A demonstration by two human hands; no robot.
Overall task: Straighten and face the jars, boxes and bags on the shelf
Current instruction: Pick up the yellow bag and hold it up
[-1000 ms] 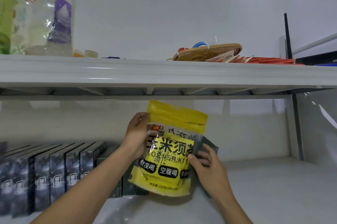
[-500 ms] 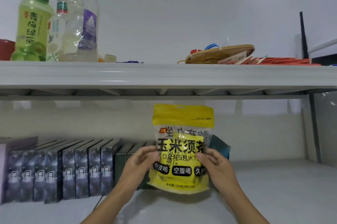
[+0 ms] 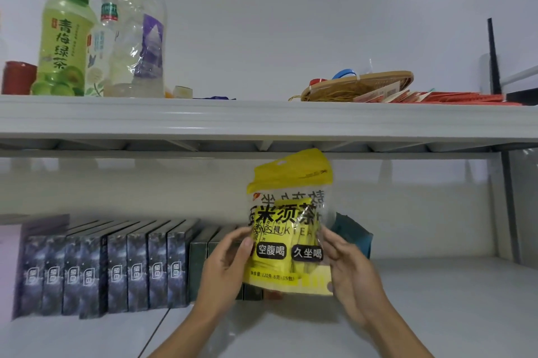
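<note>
A yellow tea bag pouch point(image 3: 288, 229) with black Chinese lettering stands upright on the lower shelf point(image 3: 436, 299), its label facing me. My left hand point(image 3: 224, 267) grips its left edge and my right hand point(image 3: 346, 267) grips its right edge. A dark teal bag point(image 3: 353, 234) stands right behind the pouch, mostly hidden. To the left runs a row of several dark blue boxes point(image 3: 116, 270) standing on end, then a few dark green boxes point(image 3: 203, 253) partly behind my left hand.
The upper shelf point(image 3: 262, 119) holds a green tea bottle point(image 3: 64, 40), a small clear bottle point(image 3: 102, 46), a crumpled clear bottle point(image 3: 142, 31), a red cup point(image 3: 17, 76), a woven tray point(image 3: 355, 85) and red packets point(image 3: 454, 97). A dark post point(image 3: 509, 206) stands at the right.
My left hand slid from the pouch's top corner down to its left edge. The pouch went from tilted to upright and moved slightly right; the view rose to show the bottles.
</note>
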